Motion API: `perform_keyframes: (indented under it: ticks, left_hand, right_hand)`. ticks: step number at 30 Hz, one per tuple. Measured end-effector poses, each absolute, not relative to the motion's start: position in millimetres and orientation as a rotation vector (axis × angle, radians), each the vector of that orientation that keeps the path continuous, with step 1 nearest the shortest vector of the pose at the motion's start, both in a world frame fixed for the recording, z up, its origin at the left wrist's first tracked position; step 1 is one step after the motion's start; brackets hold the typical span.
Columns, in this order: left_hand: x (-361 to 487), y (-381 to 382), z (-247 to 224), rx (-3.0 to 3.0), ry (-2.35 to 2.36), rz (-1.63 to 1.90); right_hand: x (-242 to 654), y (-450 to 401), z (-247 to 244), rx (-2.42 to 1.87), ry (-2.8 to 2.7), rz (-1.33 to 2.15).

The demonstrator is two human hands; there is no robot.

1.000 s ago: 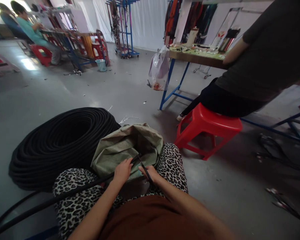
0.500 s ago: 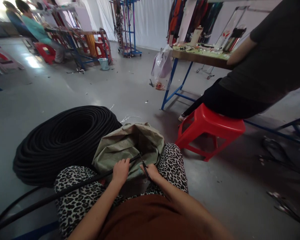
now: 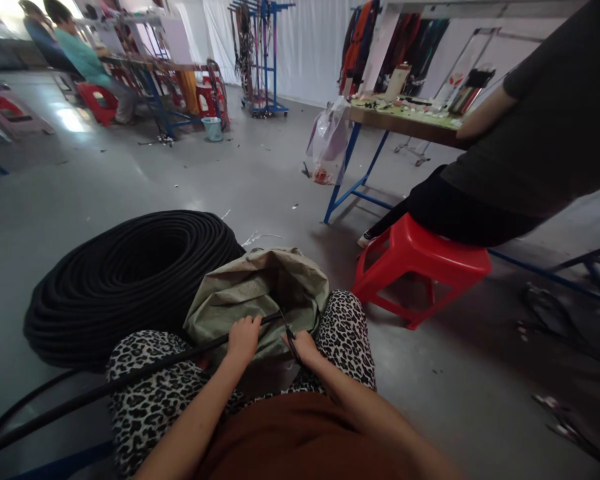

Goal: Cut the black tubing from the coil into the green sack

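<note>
My left hand (image 3: pixel 244 340) is closed around a thick black cord (image 3: pixel 150 365) near its end, which pokes out over an open woven sack (image 3: pixel 215 303). The cord runs back across my left thigh toward the lower left. Gripped in my right hand (image 3: pixel 304 350) is a pair of dark-handled scissors (image 3: pixel 291 335), its blades close to the cord's end. Whether the blades touch the cord I cannot tell. The sack stands between my knees, its mouth spread wide and its inside in shadow. Beside it on the left lies a big coil of black cord (image 3: pixel 130 287).
A person in dark clothes sits on a red plastic stool (image 3: pixel 420 253) at the right, by a worktable (image 3: pixel 405 125). From that table hangs a clear plastic bag (image 3: pixel 326 143). Farther back are a blue rack (image 3: pixel 265 67), a small bucket (image 3: pixel 213 129) and other seated people.
The view has shifted slightly, so the background sits a little lower and farther right. Both hands keep their grips, with the scissors still by the cord's end.
</note>
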State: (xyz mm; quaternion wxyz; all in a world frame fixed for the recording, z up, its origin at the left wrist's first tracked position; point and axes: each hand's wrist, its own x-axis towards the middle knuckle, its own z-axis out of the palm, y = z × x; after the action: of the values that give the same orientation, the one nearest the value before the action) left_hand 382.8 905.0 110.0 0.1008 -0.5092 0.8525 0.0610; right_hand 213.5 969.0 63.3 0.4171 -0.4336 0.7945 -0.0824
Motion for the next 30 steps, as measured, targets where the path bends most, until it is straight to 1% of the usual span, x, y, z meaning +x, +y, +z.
perform_keyframes:
  ticks: [15, 30]
  left_hand:
    - [388, 902, 108, -1.484, 2.545, 0.167]
    - [400, 886, 109, -1.388, 2.708, 0.109]
  right_hand:
    - [215, 972, 76, -1.082, 1.942, -0.217]
    - [211, 971, 50, -1.016, 1.881, -0.373]
